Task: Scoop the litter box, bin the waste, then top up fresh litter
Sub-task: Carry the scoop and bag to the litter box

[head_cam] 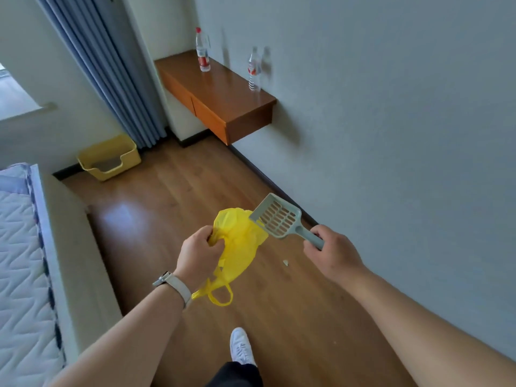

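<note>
Wood floor [173,196] stretches between a bed [22,247] and a grey wall. The left hand [199,254] clenches a crumpled yellow bag [243,247]. The right hand [332,252] grips the handle of a grey slotted scoop [279,217], whose long axis points forward and left, with its head over the bag. The yellow litter box [109,157] sits well apart, ahead and to the left, beside the curtain [111,65]. Its low entry faces the person, and the left hand is on the nearer side.

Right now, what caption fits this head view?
Left hand grips a yellow bag, right hand holds a scoop; litter box ahead by the curtain.
</note>
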`<state>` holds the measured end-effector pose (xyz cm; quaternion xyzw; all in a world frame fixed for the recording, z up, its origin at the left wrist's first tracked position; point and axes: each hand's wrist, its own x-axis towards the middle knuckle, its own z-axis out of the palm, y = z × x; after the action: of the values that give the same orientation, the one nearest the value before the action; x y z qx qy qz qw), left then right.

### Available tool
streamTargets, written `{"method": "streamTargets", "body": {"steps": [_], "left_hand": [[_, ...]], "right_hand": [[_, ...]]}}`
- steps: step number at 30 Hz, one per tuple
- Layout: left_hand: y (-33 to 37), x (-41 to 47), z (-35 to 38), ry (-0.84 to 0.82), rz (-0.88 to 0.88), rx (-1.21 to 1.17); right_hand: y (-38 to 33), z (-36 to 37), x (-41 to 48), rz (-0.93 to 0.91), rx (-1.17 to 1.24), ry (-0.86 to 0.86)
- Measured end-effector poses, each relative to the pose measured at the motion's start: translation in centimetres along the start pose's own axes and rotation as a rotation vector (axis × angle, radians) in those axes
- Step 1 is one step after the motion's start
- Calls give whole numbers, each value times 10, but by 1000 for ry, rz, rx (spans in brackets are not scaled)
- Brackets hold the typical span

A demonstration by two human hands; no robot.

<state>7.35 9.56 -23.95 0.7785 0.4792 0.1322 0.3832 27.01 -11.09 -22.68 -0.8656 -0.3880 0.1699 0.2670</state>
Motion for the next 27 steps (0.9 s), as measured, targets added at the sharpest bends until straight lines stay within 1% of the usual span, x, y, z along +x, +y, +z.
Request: {"method": "streamTargets", "body": {"steps": [6, 12, 15, 18, 21, 23, 27], "left_hand": [[-18, 97, -67, 56, -63, -52], [-27, 157, -110, 150, -93, -117], [-34, 180, -124, 203, -134, -138], [-40, 204, -133, 236, -161, -107], [-45, 235, -144, 250, -187, -74], [-48, 259, -153, 288, -205, -41], [-46, 306, -167, 326, -283, -14]], "right_hand": [[-77, 27, 115, -103, -21, -14], [-137, 48, 195, -216, -6, -24], [-154, 60, 233, -274, 14, -26], [-166, 74, 272, -314, 32, -48], [-174, 91, 316, -349, 62, -96], [-178, 103, 350, -379, 90, -124], [-194, 123, 419, -421, 140, -192]]}}
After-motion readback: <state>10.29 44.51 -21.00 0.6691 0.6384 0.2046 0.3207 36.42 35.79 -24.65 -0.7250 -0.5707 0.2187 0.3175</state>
